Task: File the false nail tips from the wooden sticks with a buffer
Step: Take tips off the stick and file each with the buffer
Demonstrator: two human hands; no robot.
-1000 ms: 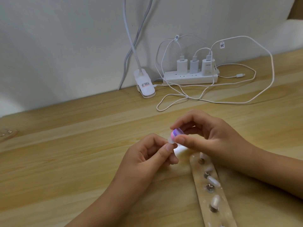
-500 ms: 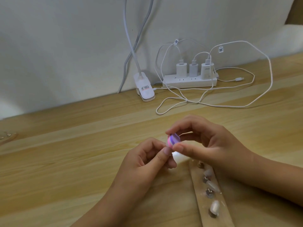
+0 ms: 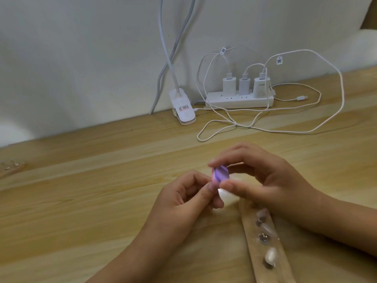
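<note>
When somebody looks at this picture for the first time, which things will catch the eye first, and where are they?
The purple and pink buffer stands out at the centre, pinched by the right hand, with the left hand curled just below it. A wooden stick with pale nail tips lies at the lower right. A white power strip with looping cables sits by the wall.

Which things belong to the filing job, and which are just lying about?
Job: buffer in right hand; left hand up against it; wooden stick with nail tips.
Lying about: power strip, chargers, cables, lamp clip.
</note>
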